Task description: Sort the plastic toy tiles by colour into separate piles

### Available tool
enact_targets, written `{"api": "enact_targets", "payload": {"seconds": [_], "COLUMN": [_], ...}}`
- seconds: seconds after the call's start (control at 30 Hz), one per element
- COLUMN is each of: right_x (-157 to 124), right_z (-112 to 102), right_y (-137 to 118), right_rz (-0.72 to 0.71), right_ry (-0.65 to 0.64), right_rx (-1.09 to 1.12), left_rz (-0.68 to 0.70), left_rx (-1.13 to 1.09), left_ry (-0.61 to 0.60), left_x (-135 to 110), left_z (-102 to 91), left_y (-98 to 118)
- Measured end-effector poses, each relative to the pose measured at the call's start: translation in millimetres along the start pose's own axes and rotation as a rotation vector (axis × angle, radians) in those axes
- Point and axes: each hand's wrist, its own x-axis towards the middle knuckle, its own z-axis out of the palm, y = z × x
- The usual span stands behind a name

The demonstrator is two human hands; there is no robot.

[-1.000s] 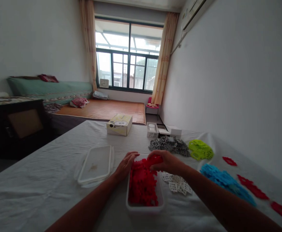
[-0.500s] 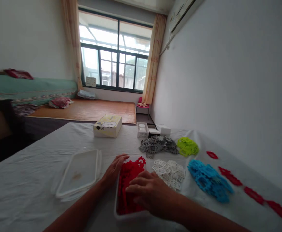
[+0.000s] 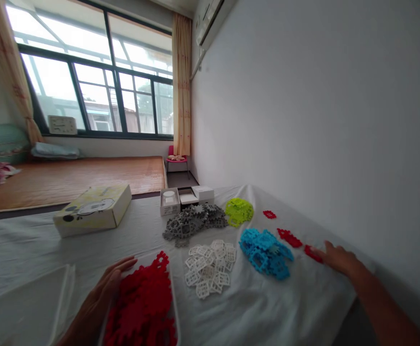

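Note:
A clear plastic box (image 3: 176, 307) full of red interlocking plastic pieces (image 3: 143, 298) stands at the front of the table. My left hand (image 3: 104, 290) lies along its left side, fingers stretched out and touching the rim. Far to the right, my right hand (image 3: 336, 257) has its fingertips on a flat red interlocking piece (image 3: 314, 253) on the cloth. The fingers look pinched on its near end, which they partly cover. Beyond it lie two more red spots of pieces, a longer one (image 3: 289, 238) and a small one (image 3: 269, 214).
Piles of white (image 3: 212, 266), blue (image 3: 266, 252), grey (image 3: 193, 222) and lime-green pieces (image 3: 239, 212) lie on the white cloth. A clear lid (image 3: 26, 307) is at left. Behind stand a yellow-white carton (image 3: 94, 209) and small boxes (image 3: 169, 201). A wall (image 3: 303, 120) rises on the right.
My right hand has left the box of red pieces and reached right to the row of red pieces. My left hand stays at the box. The view has turned right.

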Motion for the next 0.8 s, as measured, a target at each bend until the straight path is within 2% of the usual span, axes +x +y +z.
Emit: {"api": "enact_targets", "payload": {"seconds": [0.03,0.1,0.3,0.47,0.6,0.8], "right_x": [-2,-2,44,77,90,95], "right_z": [7,17,20,12,4,6], "right_y": [11,11,-39,-42,-55,-92], "right_rz": [0.064,0.122,-0.062,-0.046,-0.106,-0.306], "right_ry": [-0.040,-0.080,-0.100,-0.155,-0.154,-0.231], "right_rx": [-0.011,-0.030,0.192,0.278,0.350,0.383], "left_rz": [-0.008,-0.019,-0.047,-0.060,-0.073,-0.111], "left_rx": [-0.002,-0.009,-0.006,-0.001,-0.020,-0.074], "left_ry": [-0.002,-0.003,0.012,0.036,0.025,0.084], "left_x": [0,0,-2,-2,-1,-2], "left_z": [-0.4,-0.8,-1.9,-2.4,-0.7,2.8], "left_y": [0,1,5,11,13,14]}}
